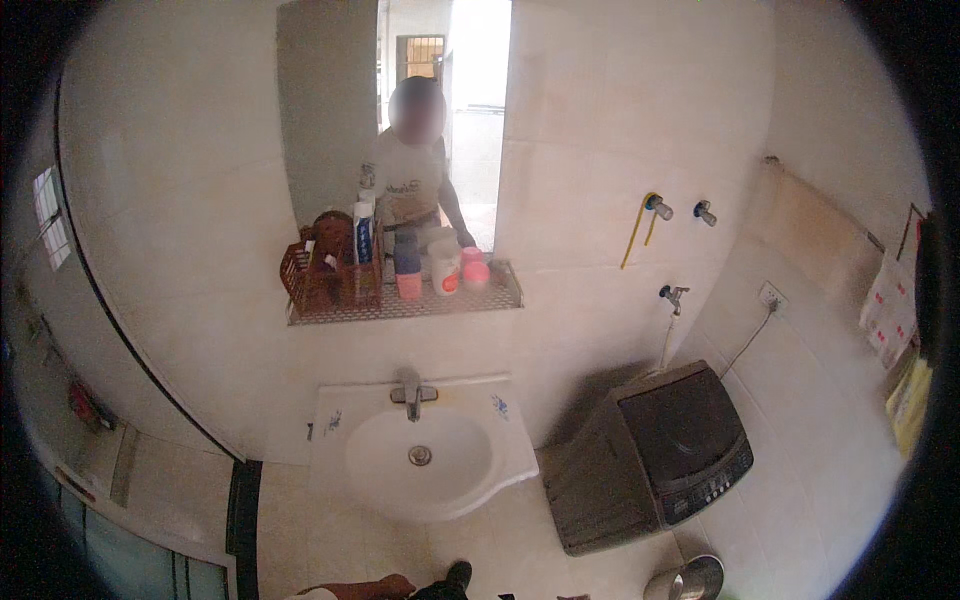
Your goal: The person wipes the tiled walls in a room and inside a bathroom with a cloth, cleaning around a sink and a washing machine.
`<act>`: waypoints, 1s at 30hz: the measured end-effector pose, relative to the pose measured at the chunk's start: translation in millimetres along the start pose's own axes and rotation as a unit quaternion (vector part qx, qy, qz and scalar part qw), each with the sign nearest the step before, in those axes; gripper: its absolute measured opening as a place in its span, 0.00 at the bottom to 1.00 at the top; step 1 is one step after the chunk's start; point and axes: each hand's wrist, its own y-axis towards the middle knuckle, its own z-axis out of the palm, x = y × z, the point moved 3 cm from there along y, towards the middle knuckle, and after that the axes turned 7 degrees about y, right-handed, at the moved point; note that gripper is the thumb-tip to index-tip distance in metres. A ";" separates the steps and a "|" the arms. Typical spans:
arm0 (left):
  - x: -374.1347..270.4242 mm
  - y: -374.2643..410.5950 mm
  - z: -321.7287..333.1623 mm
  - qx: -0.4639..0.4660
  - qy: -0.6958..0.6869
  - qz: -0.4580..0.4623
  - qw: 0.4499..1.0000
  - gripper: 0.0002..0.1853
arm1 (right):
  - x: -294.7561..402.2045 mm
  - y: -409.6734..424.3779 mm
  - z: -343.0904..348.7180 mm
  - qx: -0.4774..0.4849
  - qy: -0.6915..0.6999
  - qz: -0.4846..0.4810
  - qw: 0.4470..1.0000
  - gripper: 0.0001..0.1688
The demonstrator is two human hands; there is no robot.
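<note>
At the bottom edge, my left forearm comes out of a white sleeve, and what looks like my left hand (397,584) is cut off by the frame. Its fingers cannot be made out. Beside it shows a dark shoe (460,574) on the tiled floor. My right hand is out of view. Before me is a white ceramic washbasin (469,501) with blue flower prints, a metal drain (420,455) and a chrome faucet (412,396). No water is seen flowing.
Above the basin, a perforated shelf (337,316) bears a brown plastic basket (296,274), toothpaste tube (363,234), bottles and a pink cup (475,276) before a mirror (322,112). Rightward stand a top-loading washing machine (600,487), wall tap (673,295) and metal bucket (664,589); towels (887,311) hang far right.
</note>
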 end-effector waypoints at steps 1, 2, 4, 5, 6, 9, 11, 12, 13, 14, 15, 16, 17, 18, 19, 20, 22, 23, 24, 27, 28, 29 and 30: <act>4.8 -8.7 -1.9 -0.028 -0.002 -0.016 0.999 0.06 | 41.6 -6.8 70.6 0.037 -0.091 -0.099 0.990 0.20; 11.3 1.0 -4.2 -0.013 -0.027 -0.017 0.999 0.06 | 60.0 0.2 95.8 0.069 0.068 0.003 0.995 0.20; 39.8 15.8 1.2 0.006 -0.065 -0.034 0.997 0.06 | 63.5 30.9 114.7 0.060 0.208 0.058 0.975 0.18; 58.1 10.2 14.2 0.006 -0.079 -0.061 0.995 0.06 | 98.0 10.5 184.8 0.144 0.238 0.000 0.961 0.16; 71.3 18.3 17.8 -0.004 -0.087 -0.063 0.994 0.06 | 100.2 25.4 183.5 0.154 0.170 -0.031 0.973 0.17; 108.7 18.2 10.2 -0.041 -0.278 -0.099 0.955 0.04 | 108.0 48.9 222.5 0.125 0.073 -0.075 0.987 0.19; 112.0 12.7 7.6 -0.039 -0.679 -0.224 0.698 0.03 | 125.0 48.8 253.3 0.067 0.015 -0.087 0.994 0.19; 99.8 14.8 -7.3 -0.066 -0.682 -0.219 0.695 0.04 | 133.0 46.9 262.4 0.031 -0.027 -0.085 0.996 0.19; 84.8 17.1 -23.4 -0.095 -0.685 -0.213 0.691 0.06 | 139.5 45.1 268.4 -0.004 -0.070 -0.082 0.994 0.19; 75.7 9.4 -37.7 -0.133 -0.685 -0.215 0.684 0.08 | 143.2 41.1 280.4 0.038 -0.031 -0.058 0.997 0.19; 78.4 -2.1 -32.8 -0.113 -0.621 -0.245 0.736 0.09 | 144.3 38.3 297.0 0.091 0.006 -0.026 0.996 0.19; 80.7 -4.3 -28.3 -0.090 -0.554 -0.272 0.782 0.10 | 145.8 40.6 310.0 0.141 0.042 0.005 0.989 0.18; 81.4 -9.2 -22.4 -0.064 -0.484 -0.300 0.819 0.11 | 144.4 47.0 314.8 0.161 0.029 -0.032 0.986 0.19; 79.8 -11.0 -17.7 -0.080 -0.491 -0.307 0.811 0.11 | 142.1 55.6 309.4 0.156 0.016 -0.046 0.987 0.19; 78.2 -14.3 -15.0 -0.095 -0.497 -0.312 0.804 0.12 | 138.6 67.9 299.5 0.152 0.010 -0.055 0.987 0.20; 76.2 -18.5 -12.6 -0.107 -0.502 -0.317 0.798 0.12 | 133.8 78.9 293.4 0.150 0.002 -0.062 0.987 0.20; 70.7 -23.7 -8.8 -0.125 -0.510 -0.322 0.788 0.13 | 119.7 105.0 285.2 0.152 0.004 -0.071 0.986 0.21; 69.0 -25.3 -7.8 -0.131 -0.513 -0.324 0.784 0.13 | 110.2 122.4 274.1 0.157 0.011 -0.078 0.984 0.21; 65.4 -29.9 -0.7 -0.195 -0.403 -0.243 0.861 0.14 | 101.5 137.6 270.7 0.167 0.015 -0.082 0.982 0.22; 64.3 -41.9 18.0 -0.177 -0.455 -0.308 0.817 0.14 | 123.0 120.9 311.9 0.196 -0.078 -0.093 0.973 0.25; 65.7 -40.3 19.6 -0.173 -0.471 -0.324 0.802 0.14 | 140.1 107.9 330.8 0.174 -0.114 -0.107 0.972 0.28; 67.0 -35.1 19.3 -0.169 -0.480 -0.333 0.793 0.13 | 157.2 98.6 350.3 0.148 -0.150 -0.123 0.970 0.31; 68.8 -30.3 20.4 -0.167 -0.492 -0.343 0.783 0.13 | 170.0 89.3 374.8 0.132 -0.082 -0.107 0.982 0.24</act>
